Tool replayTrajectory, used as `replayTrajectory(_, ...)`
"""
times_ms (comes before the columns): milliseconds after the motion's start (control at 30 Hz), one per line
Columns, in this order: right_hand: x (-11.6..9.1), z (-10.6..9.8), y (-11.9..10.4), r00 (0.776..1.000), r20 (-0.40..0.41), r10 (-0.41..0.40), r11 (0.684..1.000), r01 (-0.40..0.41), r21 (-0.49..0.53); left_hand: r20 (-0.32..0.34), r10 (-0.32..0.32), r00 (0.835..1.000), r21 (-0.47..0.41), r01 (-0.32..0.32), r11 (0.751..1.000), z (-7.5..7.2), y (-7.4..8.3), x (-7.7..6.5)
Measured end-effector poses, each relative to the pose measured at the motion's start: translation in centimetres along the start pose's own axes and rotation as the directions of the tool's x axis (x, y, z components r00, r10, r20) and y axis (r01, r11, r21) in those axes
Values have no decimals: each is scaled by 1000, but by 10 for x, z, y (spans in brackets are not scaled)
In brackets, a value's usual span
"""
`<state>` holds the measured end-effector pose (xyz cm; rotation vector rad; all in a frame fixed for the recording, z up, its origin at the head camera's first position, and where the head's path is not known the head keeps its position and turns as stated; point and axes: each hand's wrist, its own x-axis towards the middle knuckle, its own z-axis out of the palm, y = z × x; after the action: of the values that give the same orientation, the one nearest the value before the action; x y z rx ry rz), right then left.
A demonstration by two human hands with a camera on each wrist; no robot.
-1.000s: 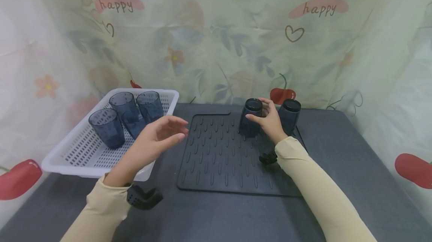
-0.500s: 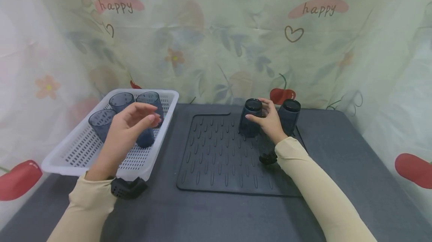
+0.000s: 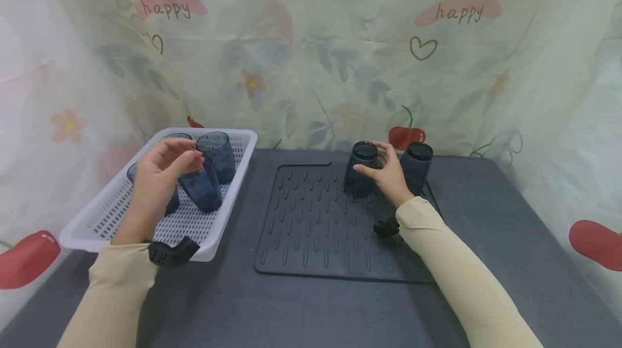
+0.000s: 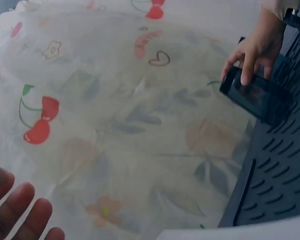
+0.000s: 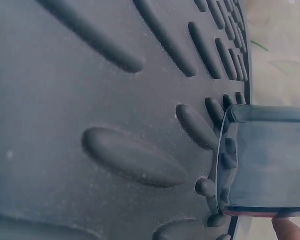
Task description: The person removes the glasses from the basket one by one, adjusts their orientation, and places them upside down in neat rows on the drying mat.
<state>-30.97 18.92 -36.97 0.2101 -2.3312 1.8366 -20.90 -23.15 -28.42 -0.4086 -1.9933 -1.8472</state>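
Note:
My right hand (image 3: 389, 172) grips a dark blue drinking glass (image 3: 358, 179), which stands upside down on a black ridged mat (image 3: 311, 229); thumb and fingers lie on opposite sides of it. In the right wrist view the rim of this glass (image 5: 270, 160) meets the mat's ridges. A second upturned glass (image 3: 418, 167) stands just to its right. Over a white basket (image 3: 206, 251), my left hand (image 3: 148, 194) hovers with loosely bent fingers and nothing in them. Several blue glasses sit in the basket, among them a tilted one (image 3: 204, 191) and one at the back right (image 3: 221, 156); my hand partly hides others.
The basket is perforated and stands at the left of a dark grey table (image 3: 311, 310), the mat right of centre. A patterned curtain (image 3: 301, 67) hangs behind and along both sides. Black straps with camera mounts (image 3: 172, 252) sit at the wrists.
My left hand has moved left, from the gap between basket and mat to above the glasses in the basket. The right hand and its glass have stayed in place.

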Motion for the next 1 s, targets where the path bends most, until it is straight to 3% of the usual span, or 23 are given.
replayTrajectory(133, 2, 0, 5, 1000, -4, -9, 1000, 9, -5, -128, 5, 992, -32, -9, 999, -4, -8, 5)
replayTrajectory(233, 2, 0, 6, 1000, -5, -8, 1000, 8, -5, -256, 20, 967, -60, -36, 998, -5, -13, 9)
replayTrajectory(367, 2, 0, 6, 1000, -5, -11, 1000, 11, -2, -369, 35, 929, -69, -65, 996, -9, -16, 13)
replayTrajectory(567, 3, 0, 7, 1000, -7, -7, 1000, 7, 6, -450, 67, 891, 24, -63, 998, -18, -17, 19)
replayTrajectory(700, 3, 0, 6, 1000, 0, 0, 1000, 0, 4, -501, 82, 862, 126, -20, 992, -27, -20, 22)
replayTrajectory(800, 4, 0, 7, 1000, 4, 2, 1000, -2, 4, -519, 96, 849, 200, 12, 980, -34, -24, 23)
replayTrajectory(900, 4, -1, 7, 1000, 9, 3, 1000, -3, 7, -517, 103, 850, 262, 43, 964, -39, -26, 24)
replayTrajectory(1000, 3, -1, 7, 1000, 13, 3, 1000, -3, 7, -490, 67, 869, 332, 116, 936, -44, -27, 22)
